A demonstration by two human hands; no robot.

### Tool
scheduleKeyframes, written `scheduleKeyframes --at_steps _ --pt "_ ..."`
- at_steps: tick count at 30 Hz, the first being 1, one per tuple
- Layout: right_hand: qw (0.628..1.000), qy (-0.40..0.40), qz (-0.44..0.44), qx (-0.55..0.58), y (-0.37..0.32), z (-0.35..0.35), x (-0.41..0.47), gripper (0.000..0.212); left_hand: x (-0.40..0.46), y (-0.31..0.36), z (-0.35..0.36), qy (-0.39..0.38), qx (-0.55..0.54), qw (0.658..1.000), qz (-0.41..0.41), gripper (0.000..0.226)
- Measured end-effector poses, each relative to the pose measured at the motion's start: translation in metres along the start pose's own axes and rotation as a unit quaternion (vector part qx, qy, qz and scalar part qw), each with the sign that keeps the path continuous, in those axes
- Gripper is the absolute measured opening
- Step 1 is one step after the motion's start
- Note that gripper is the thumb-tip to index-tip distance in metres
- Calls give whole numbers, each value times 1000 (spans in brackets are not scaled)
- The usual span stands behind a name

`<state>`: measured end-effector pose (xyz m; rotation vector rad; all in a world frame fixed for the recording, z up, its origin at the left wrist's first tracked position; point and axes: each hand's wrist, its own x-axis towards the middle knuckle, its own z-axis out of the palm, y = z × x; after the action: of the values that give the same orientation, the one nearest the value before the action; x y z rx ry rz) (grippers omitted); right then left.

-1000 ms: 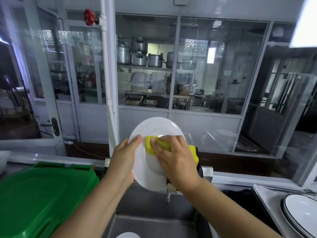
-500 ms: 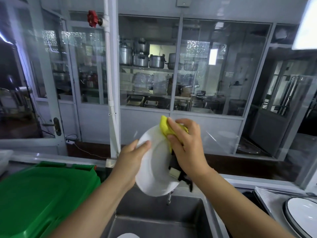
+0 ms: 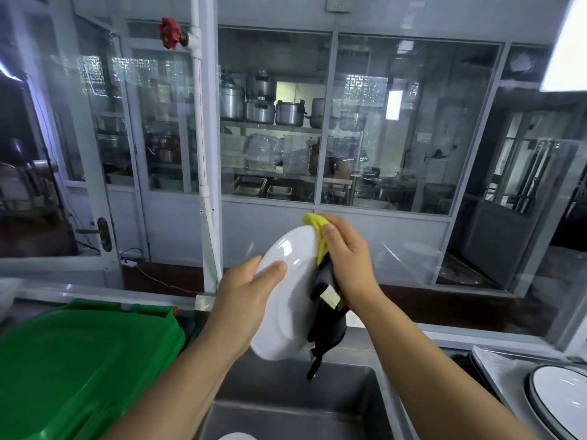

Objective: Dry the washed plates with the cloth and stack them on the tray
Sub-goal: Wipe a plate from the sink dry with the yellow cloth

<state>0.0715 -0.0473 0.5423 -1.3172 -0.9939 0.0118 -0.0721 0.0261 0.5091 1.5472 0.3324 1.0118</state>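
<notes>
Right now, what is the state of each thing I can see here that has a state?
White plate: held tilted on edge over the sink, not stacked yet.
Cloth: pressed against the plate's upper rim, its dark part hanging down.
Left hand: grips the plate's left edge.
Right hand: holds the cloth on the plate.
Sink: no water running that I can see.
Black-rimmed plate: lying flat at right.
Green bin lid: closed.

A plate (image 3: 287, 300) is held above the sink (image 3: 286, 401), between a bin (image 3: 79, 360) at left and stacked plates (image 3: 562, 404) at right.
</notes>
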Motion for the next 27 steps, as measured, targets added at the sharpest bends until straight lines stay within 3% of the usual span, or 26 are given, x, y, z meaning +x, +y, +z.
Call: scheduleKeyframes --at_steps 5,8,13,17,20,23,27 --pt "962 99 194 162 24 -6 -8 16 3 14 -4 34 -27 998 51 27" --pt "927 124 247 255 30 -3 -14 12 6 13 -1 25 -68 996 60 25" --pt "949 164 181 199 20 -19 -10 18 18 9 -23 -62 -58 996 -11 35" --pt "983 99 110 113 13 -20 -13 11 39 21 -34 -157 54 984 -61 34" --pt "995 57 43 63 7 -16 -17 15 40 19 -30 -163 93 980 -63 22" --pt "998 23 -47 -19 2 -17 -18 16 33 13 -28 -128 90 987 -46 25" --pt "966 -52 -161 -197 -10 -10 -11 26 24 13 -14 -133 124 983 -19 14"
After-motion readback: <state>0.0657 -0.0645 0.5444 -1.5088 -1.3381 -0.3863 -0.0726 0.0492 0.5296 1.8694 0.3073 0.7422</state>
